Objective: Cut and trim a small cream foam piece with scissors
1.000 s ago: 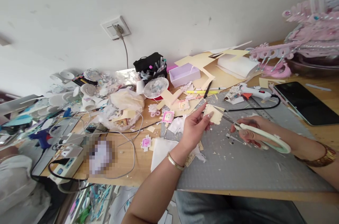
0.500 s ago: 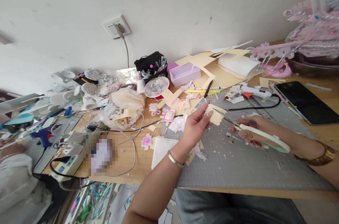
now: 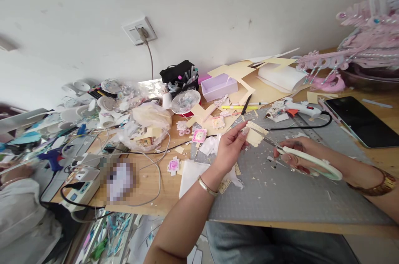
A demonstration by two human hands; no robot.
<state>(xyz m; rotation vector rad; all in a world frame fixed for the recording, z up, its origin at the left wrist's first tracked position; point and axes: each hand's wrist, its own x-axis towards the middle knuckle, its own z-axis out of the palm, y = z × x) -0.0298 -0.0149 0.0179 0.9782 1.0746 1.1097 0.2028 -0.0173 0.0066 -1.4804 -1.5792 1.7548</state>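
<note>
Between the thumb and fingers of my left hand [image 3: 233,144] is a small cream card piece [image 3: 256,137] with a scalloped edge. My right hand [image 3: 296,156] is closed around the pale green handles of a pair of scissors [image 3: 327,168]. The scissors' blades point left and lie against the card piece, above the grey cutting mat [image 3: 280,197]. A pink-framed card with a small face [image 3: 199,135] lies left of my left hand. White crumpled paper [image 3: 210,146] rests beside my left wrist.
A hot glue gun [image 3: 307,109] with a black cord and a tablet-like black device [image 3: 363,120] lie at the right. Behind are a lilac box [image 3: 219,87] and cream card sheets [image 3: 230,69]. Another person's sleeve [image 3: 21,210] shows at far left, near a blue glue gun [image 3: 53,159].
The view has shifted very slightly. Both hands keep their grip, and the scissors' blades stay at the card piece with hardly any visible movement.
</note>
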